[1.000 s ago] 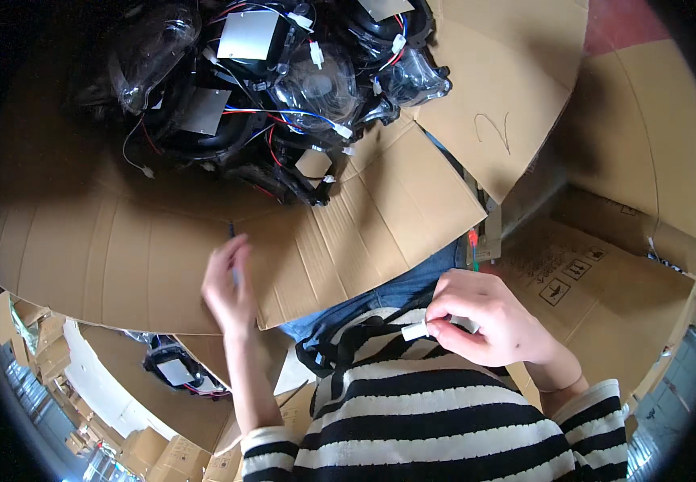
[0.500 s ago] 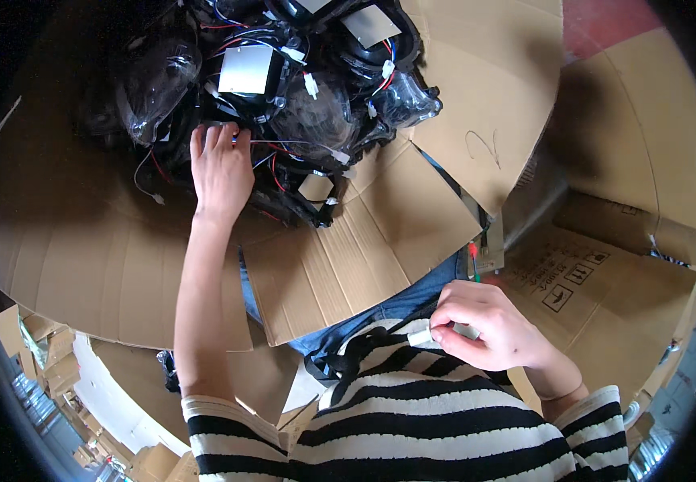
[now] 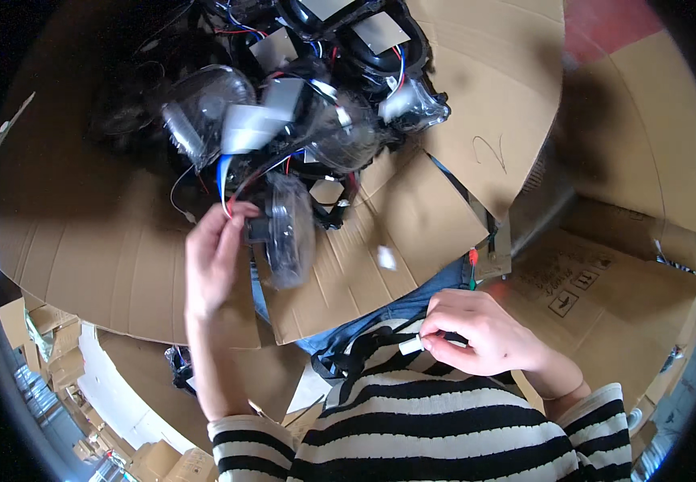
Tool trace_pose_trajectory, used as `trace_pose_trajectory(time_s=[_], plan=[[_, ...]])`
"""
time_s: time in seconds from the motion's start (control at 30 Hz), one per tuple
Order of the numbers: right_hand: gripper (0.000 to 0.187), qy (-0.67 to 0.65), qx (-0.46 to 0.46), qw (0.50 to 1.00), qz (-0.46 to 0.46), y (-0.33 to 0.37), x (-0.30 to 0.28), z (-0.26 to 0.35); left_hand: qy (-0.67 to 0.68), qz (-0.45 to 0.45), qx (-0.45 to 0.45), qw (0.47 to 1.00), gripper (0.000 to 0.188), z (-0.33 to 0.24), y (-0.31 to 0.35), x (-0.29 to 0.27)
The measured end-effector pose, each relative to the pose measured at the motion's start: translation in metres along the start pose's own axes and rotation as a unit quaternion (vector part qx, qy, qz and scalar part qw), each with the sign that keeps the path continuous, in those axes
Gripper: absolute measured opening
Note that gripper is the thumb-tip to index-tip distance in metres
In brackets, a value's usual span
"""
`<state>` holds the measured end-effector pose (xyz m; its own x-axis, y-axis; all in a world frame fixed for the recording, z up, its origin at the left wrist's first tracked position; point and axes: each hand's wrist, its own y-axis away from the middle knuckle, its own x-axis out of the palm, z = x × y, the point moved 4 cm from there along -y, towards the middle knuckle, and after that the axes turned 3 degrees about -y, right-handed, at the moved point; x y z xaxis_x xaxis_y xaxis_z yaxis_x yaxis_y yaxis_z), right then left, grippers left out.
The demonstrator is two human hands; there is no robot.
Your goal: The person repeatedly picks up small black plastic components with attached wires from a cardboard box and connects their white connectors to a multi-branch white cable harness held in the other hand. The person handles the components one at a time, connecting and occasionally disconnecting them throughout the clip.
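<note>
My left hand (image 3: pixel 211 261) pinches a lamp unit (image 3: pixel 290 233) by its wires or black back part; the exact grip is blurred. The unit has a clear domed lens and hangs over the near cardboard flap. Red, white and blue wires run up from the fingers toward a blurred silver plate (image 3: pixel 248 128). A small white connector (image 3: pixel 386 257) dangles to the right of the lens, smeared by motion. My right hand (image 3: pixel 476 333), close to my striped shirt, is closed on a small white block (image 3: pixel 411 345), perhaps a connector.
A heap of similar lamp units (image 3: pixel 340 128) with black housings, silver plates and loose wires fills the large cardboard box (image 3: pixel 83 249). Its open flap (image 3: pixel 348 265) lies toward my lap. Another open carton (image 3: pixel 605 297) stands at the right. Red and green-tipped leads (image 3: pixel 473 259) hang beside it.
My left hand has come back from the heap toward me, drawing a lamp unit out over the near flap. The right hand has barely shifted and still holds the white block.
</note>
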<state>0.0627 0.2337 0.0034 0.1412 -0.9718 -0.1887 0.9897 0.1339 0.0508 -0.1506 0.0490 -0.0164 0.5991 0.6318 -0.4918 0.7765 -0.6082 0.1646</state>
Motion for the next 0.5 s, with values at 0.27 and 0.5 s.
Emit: trace_pose_trajectory(time_s=[0.27, 0.5], plan=[[0.01, 0.006, -0.008, 1.0, 0.013, -0.001, 0.008, 0.004, 0.315, 0.059, -0.042, 0.946, 0.024, -0.012, 0.059, 0.084], [0.009, 0.001, -0.008, 1.0, -0.014, -0.001, -0.001, 0.009, 0.285, 0.135, -0.047, 0.948, 0.03, -0.021, 0.077, 0.095]])
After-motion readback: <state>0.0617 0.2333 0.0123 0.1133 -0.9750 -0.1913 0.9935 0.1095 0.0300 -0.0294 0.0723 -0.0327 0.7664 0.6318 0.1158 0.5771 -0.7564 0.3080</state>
